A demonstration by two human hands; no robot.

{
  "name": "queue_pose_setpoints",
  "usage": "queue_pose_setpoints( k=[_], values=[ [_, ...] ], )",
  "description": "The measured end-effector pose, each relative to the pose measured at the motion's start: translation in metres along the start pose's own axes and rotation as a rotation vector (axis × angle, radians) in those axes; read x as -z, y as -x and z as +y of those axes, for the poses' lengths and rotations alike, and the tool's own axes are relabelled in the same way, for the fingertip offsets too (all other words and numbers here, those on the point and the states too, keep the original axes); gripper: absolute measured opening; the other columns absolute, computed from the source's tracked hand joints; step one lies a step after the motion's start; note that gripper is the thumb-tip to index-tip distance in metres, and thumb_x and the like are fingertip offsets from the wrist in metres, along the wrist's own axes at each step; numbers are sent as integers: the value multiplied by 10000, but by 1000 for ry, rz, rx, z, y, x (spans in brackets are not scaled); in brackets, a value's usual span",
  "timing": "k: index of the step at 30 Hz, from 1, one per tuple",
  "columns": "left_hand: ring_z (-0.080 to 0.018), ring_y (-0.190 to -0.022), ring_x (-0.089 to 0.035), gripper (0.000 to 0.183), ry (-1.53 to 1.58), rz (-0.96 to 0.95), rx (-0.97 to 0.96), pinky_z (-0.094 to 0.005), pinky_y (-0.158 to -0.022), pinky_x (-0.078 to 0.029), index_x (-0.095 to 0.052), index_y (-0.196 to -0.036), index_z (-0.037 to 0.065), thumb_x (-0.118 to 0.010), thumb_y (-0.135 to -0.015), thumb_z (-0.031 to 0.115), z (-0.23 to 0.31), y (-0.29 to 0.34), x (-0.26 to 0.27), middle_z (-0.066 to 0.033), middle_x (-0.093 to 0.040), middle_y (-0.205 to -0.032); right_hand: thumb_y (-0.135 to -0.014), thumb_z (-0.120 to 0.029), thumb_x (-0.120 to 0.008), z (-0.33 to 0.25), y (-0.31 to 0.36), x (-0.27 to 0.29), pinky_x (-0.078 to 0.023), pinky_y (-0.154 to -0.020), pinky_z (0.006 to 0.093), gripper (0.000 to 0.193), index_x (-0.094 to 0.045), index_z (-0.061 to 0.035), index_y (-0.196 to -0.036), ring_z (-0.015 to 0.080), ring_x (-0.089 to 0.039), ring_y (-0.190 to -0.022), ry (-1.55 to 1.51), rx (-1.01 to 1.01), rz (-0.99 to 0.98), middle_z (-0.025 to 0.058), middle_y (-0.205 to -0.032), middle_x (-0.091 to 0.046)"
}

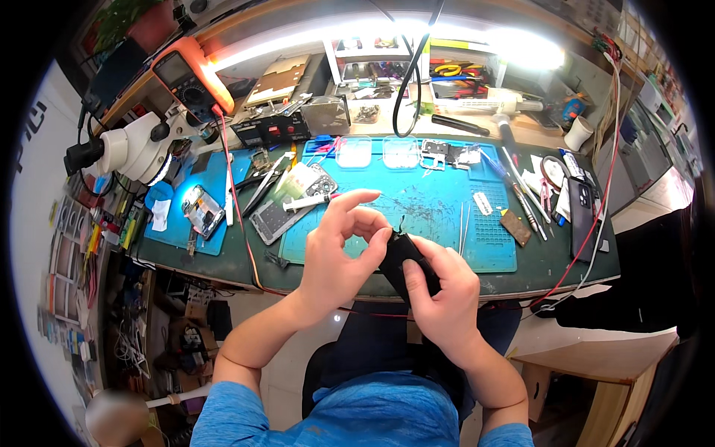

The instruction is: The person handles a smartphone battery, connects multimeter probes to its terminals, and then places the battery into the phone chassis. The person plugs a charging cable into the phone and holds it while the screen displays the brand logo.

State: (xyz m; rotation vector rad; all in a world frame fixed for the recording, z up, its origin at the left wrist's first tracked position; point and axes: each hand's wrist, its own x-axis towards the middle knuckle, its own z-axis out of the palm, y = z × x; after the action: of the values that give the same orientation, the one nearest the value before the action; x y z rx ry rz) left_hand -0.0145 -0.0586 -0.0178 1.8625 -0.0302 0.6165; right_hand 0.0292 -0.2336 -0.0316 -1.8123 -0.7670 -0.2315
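At our dark-green surface, our right hand grips a flat black rectangular device; our left hand curls half-closed at its corner, pinch unclear. One thin black strand protrudes; work seems unfinished.

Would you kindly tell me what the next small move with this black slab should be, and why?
Probably hold the black slab steady in the right hand and check the thin dark strip with the left hand: the strip sticks up at the slab's far end, the left thumb is close by, and the right thumb lies across the slab.
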Motion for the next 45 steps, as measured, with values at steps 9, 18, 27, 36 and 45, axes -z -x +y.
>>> queue_pose_setpoints(
  k=[9, 18, 27, 36, 45],
  values=[
    [-128, -972, -683, 369, 364, -202, 406, -264, -812, -546, -551, -1360, -8, -667, -1019, 73, 11, -14, 21, -70, -698, -1072, -998, -80, -661, 8, -3, 22, -543, -835, 259, 298, -671, 38, -1271, 96, -678, -946, -664, -482, -233, 77, -1068, -754],
    [-87, -853, -689, 178, -59, -341, 294, -252, -748, -555, -722, -1052, -16, -774, -963, 129, 19, -5, 24, -14, -726, -937, -1007, -82, -655, 13, -2, 22, -543, -817, 243, 311, -640, 56, -1285, 84, -678, -945, -642, -488, -231, 89, -1079, -756],
    [-87, -918, -692, 202, 90, -371, 406, -252, -812, -566, -698, -1157, -27, -711, -1011, 112, 8, -15, 37, -41, -732, -973, -1001, -82, -663, 13, -6, 24, -548, -794, 242, 329, -631, 71, -1290, 80, -691, -912, -634, -542, -247, 103, -1042, -777],
    [-90, -927, -695, 273, -3, -361, 304, -252, -832, -568, -672, -1223, -14, -740, -967, 51, 10, -8, 33, -51, -728, -1027, -1000, -101, -670, 7, -6, 22, -545, -788, 238, 339, -640, 71, -1291, 73, -691, -894, -589, -564, -280, 96, -1023, -781],
    [-86, -960, -654, 363, 190, -392, 404, -262, -877, -544, -580, -1345, 4, -688, -1000, 43, -2, -5, 35, -23, -667, -1038, -1005, -92, -657, 8, -4, 20, -546, -843, 264, 337, -640, 56, -1307, 94, -688, -957, -549, -518, -309, 105, -1069, -770]
  ],
)
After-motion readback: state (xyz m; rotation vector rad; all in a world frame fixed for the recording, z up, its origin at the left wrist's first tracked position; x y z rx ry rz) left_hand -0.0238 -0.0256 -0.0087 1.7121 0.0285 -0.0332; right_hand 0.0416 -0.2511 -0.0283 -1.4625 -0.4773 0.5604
